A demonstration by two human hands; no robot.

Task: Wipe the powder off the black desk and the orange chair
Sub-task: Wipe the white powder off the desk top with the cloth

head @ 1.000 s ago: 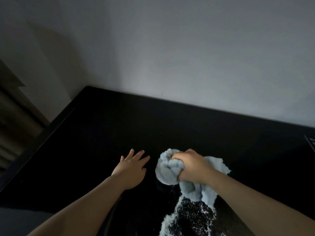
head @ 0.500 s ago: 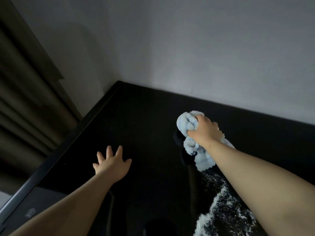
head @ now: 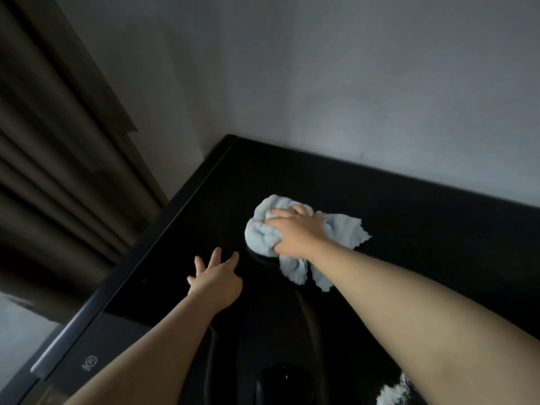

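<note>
Right hand [head: 298, 232] grips bunched blue cloth [head: 263, 229] on black desk [head: 423, 244], near far-left corner at 11 o'clock. Left hand [head: 216, 279] flat on desk, fingers spread, at cloth's 7 o'clock, not touching it. White powder [head: 391, 394] at 5 o'clock edge. Curtain [head: 58, 159] at 9 o'clock, grey wall [head: 350, 83] at 12.

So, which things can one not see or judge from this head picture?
- Powder: only a patch shows at the bottom edge; the right forearm and the frame cut off the rest.
- Orange chair: not in the head view at all.
- Black desk: too dark to tell if fine powder remains there.
- Cloth: the part under the right hand is hidden.
- Left hand: its palm faces down, so contact with the desk is unclear.
</note>
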